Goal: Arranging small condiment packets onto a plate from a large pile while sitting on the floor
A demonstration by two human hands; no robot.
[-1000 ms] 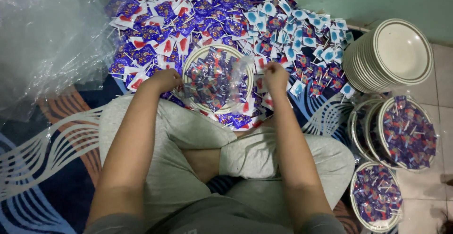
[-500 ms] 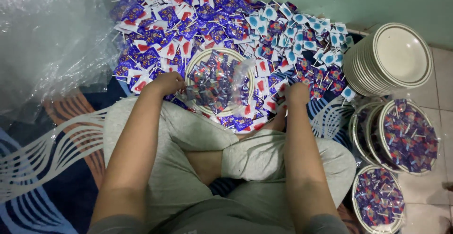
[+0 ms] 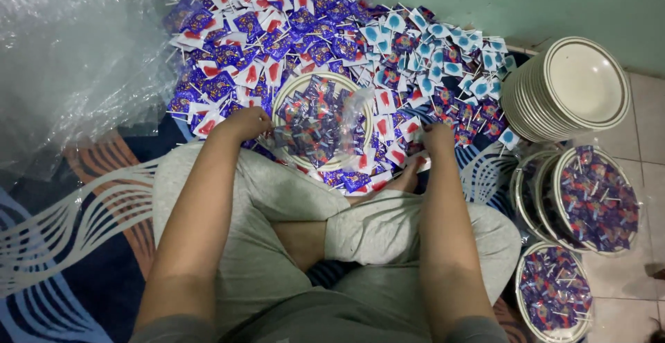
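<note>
A clear bag point(image 3: 346, 118) over the candy-filled plate point(image 3: 284, 104) is being pinched by the left hand point(image 3: 244, 123), while, at three o'clock, the right hand point(image 3: 439, 137), grip unclear, is being pressed into loose candies point(image 3: 415, 52).

A person sits cross-legged on a patterned rug point(image 3: 62, 246). The left hand point(image 3: 244, 123) holds the edge of a clear bag point(image 3: 325, 125) of wrapped lollipops lying in a round plate point(image 3: 287, 97). The right hand point(image 3: 438, 137) rests on the heap of loose lollipops point(image 3: 332, 31) spread across the floor. To the right stand a stack of empty plates point(image 3: 568, 87) and two filled, wrapped plates point(image 3: 599, 197). Crumpled clear plastic point(image 3: 69, 59) lies on the left
</note>
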